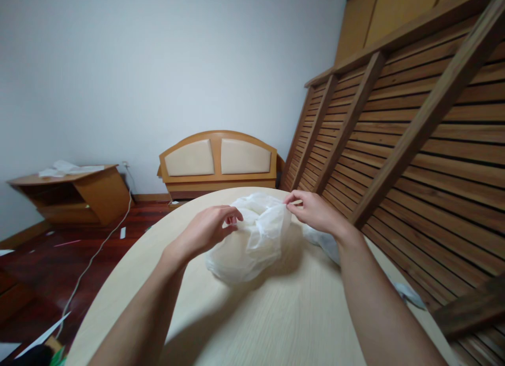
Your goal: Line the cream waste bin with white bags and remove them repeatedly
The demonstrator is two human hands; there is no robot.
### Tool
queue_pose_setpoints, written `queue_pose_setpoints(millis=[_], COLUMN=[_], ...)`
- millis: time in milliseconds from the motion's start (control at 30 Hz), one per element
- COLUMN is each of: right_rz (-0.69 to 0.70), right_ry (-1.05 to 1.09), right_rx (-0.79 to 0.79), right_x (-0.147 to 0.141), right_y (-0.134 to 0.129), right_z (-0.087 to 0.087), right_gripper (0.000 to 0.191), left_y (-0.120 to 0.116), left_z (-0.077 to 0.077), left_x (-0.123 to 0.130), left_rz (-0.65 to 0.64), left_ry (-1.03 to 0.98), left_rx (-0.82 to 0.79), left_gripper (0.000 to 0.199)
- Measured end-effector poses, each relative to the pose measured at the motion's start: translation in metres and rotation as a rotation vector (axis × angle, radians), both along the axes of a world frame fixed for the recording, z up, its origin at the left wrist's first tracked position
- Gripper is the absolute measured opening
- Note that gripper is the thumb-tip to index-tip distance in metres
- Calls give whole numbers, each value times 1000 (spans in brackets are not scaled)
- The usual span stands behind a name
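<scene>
A translucent white plastic bag [252, 240] sits puffed up on the pale round table [292, 313]. At the bag's upper left edge is my left hand [221, 224], its fingers curled and its thumb and fingertips against the plastic. My right hand [307, 211] pinches the bag's upper right edge between thumb and fingers. Beneath my right wrist lies another pale plastic bag [323, 242], partly hidden by the forearm. What is inside the first bag cannot be made out.
A small grey-white item [410, 295] lies at the table's right edge. Slatted wooden panels [394, 145] lean close on the right. Beyond the table stands a headboard [216, 150]. At left are a low cabinet [94, 197] with papers and a cable [98, 250] on the floor.
</scene>
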State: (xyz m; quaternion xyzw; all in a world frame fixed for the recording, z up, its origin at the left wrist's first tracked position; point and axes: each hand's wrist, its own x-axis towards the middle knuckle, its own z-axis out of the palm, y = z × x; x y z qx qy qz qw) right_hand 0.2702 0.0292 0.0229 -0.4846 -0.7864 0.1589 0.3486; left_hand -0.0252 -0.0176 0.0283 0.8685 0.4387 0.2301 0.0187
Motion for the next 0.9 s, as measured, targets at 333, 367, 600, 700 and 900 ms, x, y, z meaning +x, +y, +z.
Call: queue_pose_setpoints(millis=[333, 367, 600, 700, 900], right_rz=[1, 10, -91, -90, -83], right_ry=[-264, -269, -110, -146, -182], right_rx=[-186, -188, 51, -17, -22], right_x=[19, 17, -13, -22, -25], right_y=[-27, -27, -13, -11, -12], right_z=[12, 11, 5, 2, 1], right_gripper=[14, 16, 25, 26, 11], left_y=[-6, -7, -9, -7, 2], left_z=[12, 13, 7, 1, -5], left_x=[-6, -4, 13, 16, 15], left_rz=[320, 290, 67, 32, 129], left_ry=[8, -6, -54, -25, -28], left_rx=[127, 115, 68, 19, 5], left_gripper=[15, 15, 20, 20, 18])
